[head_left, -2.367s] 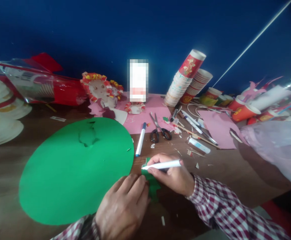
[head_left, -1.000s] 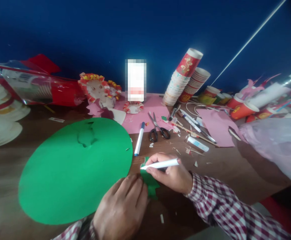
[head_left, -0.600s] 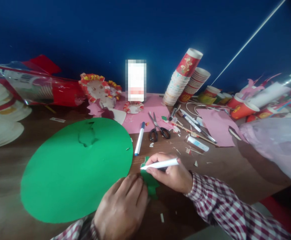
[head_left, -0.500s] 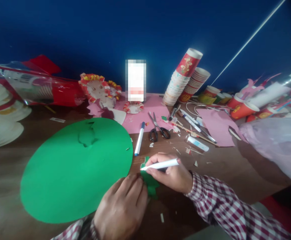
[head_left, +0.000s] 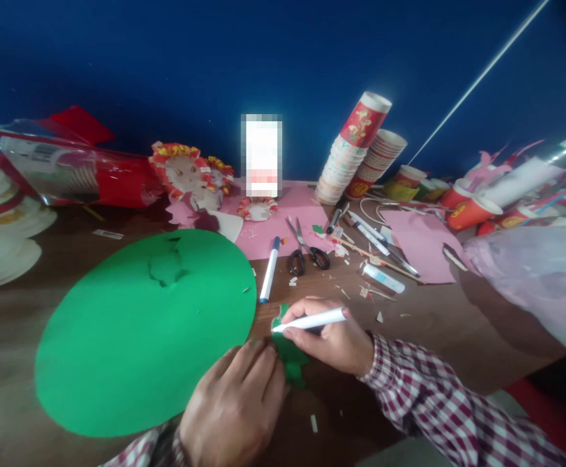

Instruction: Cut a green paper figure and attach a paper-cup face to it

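The right hand [head_left: 329, 331] pinches a pen [head_left: 319, 319] at the cutout [head_left: 290, 351]; the left hand [head_left: 236, 399] curls over its edge, grip hidden, with the disc [head_left: 141, 344] leftward.

Left hand [head_left: 236, 397] palm-down and loosely curled, right hand [head_left: 334, 338] in a pinch.

right sleeve [head_left: 428, 383]: maroon-and-white check, gathered cuff [head_left: 378, 357] | left sleeve [head_left: 139, 447]: matching check | fingers [head_left: 249, 355]: bare
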`<state>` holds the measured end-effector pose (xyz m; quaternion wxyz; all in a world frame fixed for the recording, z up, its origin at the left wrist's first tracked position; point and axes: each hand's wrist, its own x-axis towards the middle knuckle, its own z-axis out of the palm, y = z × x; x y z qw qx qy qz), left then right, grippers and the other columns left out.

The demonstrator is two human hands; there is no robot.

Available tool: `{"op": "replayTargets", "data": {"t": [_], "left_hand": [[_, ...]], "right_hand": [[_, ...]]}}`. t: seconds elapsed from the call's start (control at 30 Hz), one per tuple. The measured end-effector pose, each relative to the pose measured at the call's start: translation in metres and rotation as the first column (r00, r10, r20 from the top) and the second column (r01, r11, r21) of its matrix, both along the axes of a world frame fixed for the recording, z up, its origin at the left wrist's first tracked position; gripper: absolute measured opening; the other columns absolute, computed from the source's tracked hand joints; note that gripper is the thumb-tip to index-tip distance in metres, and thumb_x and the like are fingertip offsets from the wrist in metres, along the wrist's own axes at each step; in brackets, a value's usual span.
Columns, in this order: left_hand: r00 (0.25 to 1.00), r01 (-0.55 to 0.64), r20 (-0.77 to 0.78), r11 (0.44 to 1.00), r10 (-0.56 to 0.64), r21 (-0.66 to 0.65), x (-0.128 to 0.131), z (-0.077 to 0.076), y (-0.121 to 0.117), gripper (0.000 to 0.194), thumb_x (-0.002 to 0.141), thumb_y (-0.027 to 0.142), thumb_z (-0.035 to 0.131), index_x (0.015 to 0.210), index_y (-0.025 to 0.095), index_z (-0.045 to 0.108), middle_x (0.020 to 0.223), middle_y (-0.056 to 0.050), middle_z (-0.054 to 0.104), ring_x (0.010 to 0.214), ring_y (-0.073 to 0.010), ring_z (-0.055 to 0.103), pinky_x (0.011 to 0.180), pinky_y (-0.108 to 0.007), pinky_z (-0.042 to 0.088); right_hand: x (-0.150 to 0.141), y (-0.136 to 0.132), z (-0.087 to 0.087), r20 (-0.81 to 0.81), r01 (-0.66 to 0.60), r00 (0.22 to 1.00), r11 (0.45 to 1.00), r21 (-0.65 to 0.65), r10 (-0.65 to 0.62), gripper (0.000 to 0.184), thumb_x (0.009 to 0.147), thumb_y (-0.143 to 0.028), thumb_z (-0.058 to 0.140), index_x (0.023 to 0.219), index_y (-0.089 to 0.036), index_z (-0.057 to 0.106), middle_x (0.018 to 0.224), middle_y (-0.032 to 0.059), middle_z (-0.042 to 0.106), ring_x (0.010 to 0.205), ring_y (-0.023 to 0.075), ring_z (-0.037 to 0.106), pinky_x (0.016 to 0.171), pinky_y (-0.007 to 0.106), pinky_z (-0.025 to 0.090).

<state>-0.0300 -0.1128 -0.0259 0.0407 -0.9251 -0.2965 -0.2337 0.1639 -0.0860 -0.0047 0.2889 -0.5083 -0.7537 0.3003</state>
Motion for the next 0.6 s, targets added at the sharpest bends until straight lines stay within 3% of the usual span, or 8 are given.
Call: {"op": "replayTargets", "data": {"t": [0.37, 0.5, 0.6], "left_hand": [[0.999, 0.033, 0.005, 0.999, -0.033, -0.026, 0.0003, 0.0048, 0.0020, 0.024, 0.087, 0.016, 0.040, 0.091, 0.013, 0.064, 0.094, -0.011, 0.062, 0.090, -0.0262, 0.058, 0.068, -0.040, 0.054], [0.998, 0.012, -0.059, 0.998, -0.016, -0.062, 0.0000, 0.0083, 0.0002, 0.025, 0.087, 0.016, 0.039, 0.085, 0.015, 0.064, 0.077, -0.006, 0.059, 0.071, -0.0217, 0.056, 0.058, -0.038, 0.050], [0.996, 0.008, -0.084, 1.000, -0.008, -0.006, -0.0002, 0.0090, -0.0021, 0.026, 0.087, 0.016, 0.038, 0.093, 0.012, 0.063, 0.067, -0.004, 0.055, 0.060, -0.0202, 0.052, 0.052, -0.037, 0.045]], "right_hand": [[0.0015, -0.0004, 0.0006, -0.011, -0.016, 1.000, 1.000, -0.015, 0.015, 0.016, 0.083, -0.032, 0.058, 0.087, -0.018, 0.065, 0.080, 0.0024, 0.067, 0.073, 0.0139, 0.061, 0.069, 0.025, 0.047], [0.0014, -0.0003, 0.0011, -0.009, -0.024, 1.000, 1.000, -0.019, 0.024, 0.017, 0.084, -0.033, 0.058, 0.087, -0.018, 0.065, 0.081, 0.0021, 0.068, 0.074, 0.0138, 0.062, 0.070, 0.025, 0.046], [0.0013, -0.0001, 0.0000, -0.022, -0.017, 1.000, 1.000, -0.001, 0.017, 0.015, 0.083, -0.032, 0.059, 0.086, -0.018, 0.065, 0.081, 0.0017, 0.068, 0.074, 0.0133, 0.062, 0.069, 0.024, 0.046]]}}
